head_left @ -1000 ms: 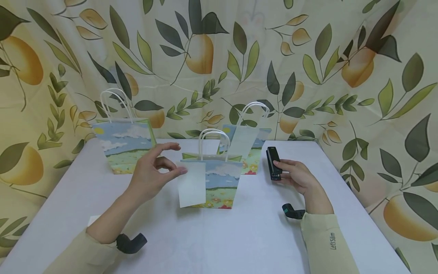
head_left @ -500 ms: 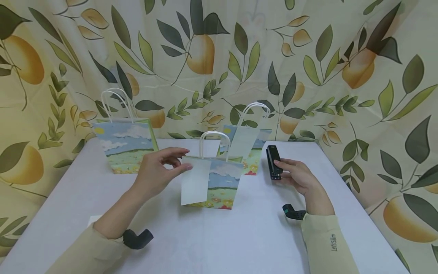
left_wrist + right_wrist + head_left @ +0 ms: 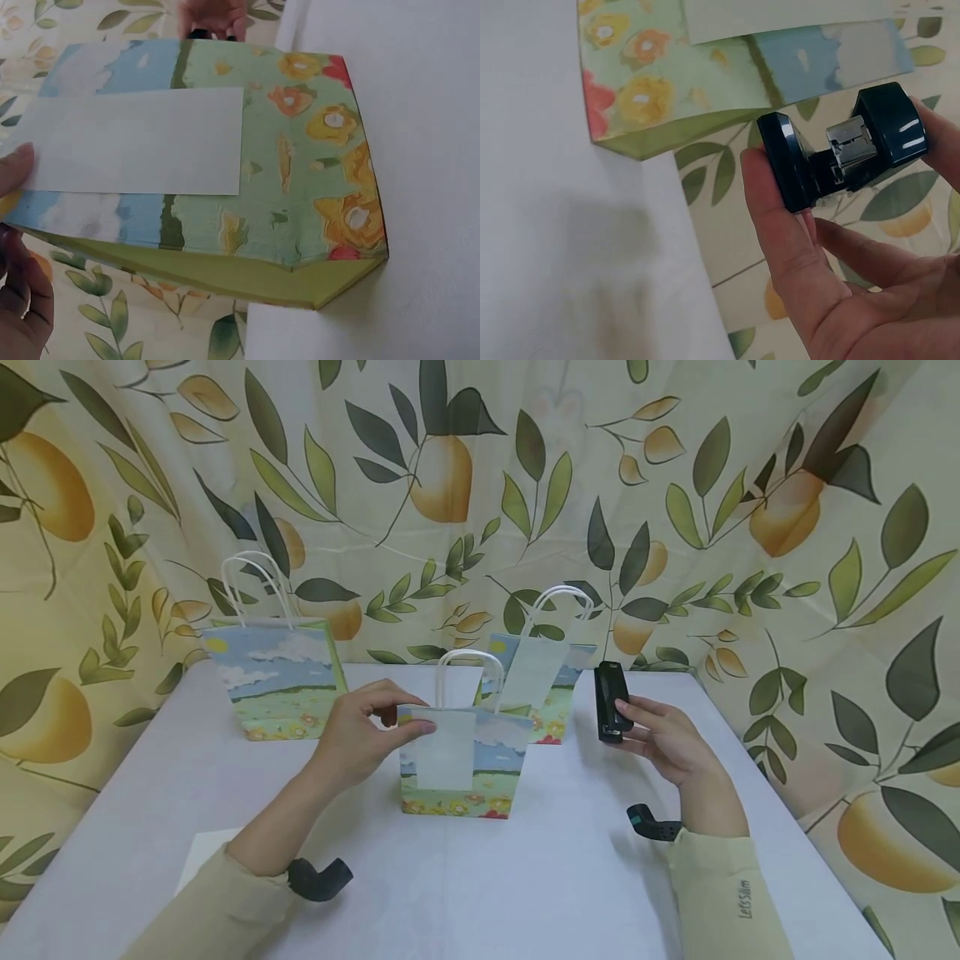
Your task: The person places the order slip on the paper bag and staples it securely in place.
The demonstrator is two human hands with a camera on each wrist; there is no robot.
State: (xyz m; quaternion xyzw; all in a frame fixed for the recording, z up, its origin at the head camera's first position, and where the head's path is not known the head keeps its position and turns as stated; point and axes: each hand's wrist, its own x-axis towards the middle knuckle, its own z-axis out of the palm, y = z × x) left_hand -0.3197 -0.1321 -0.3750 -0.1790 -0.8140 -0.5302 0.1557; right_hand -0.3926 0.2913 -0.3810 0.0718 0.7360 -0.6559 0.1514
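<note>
Closest to me, my two pale sleeves (image 3: 731, 893) came in over the white tabletop (image 3: 480, 893), a black wrist camera (image 3: 318, 881) poking out beside the left cuff and the corner of a white sheet (image 3: 202, 850) lying partly under that forearm. Beyond them my left hand (image 3: 360, 731) pinched a white card (image 3: 446, 764) to the front of the nearest paper gift bag (image 3: 498, 781), thumb on the card, the other fingers curled at the rim, their tips hidden from me behind it. The bag stood upright on the tabletop, its white handles (image 3: 471, 653) raised, the card covering sky and a little meadow left of its middle. Off to the right, my right hand (image 3: 667, 739) gripped a black stapler (image 3: 611, 702) between thumb and fingers, raised and well apart from the card, its two arms parted. I judged the step in hand to be placing the card; the next move seemed to call for a steady pinch while the stapler came across to straddle card and rim, clear of my thumb. Farther back stood another bag (image 3: 558, 706) with a tilted card (image 3: 534, 670) at its front and, at left, a third bag (image 3: 277, 672) showing none, before the fruit-printed cloth (image 3: 438, 481).
</note>
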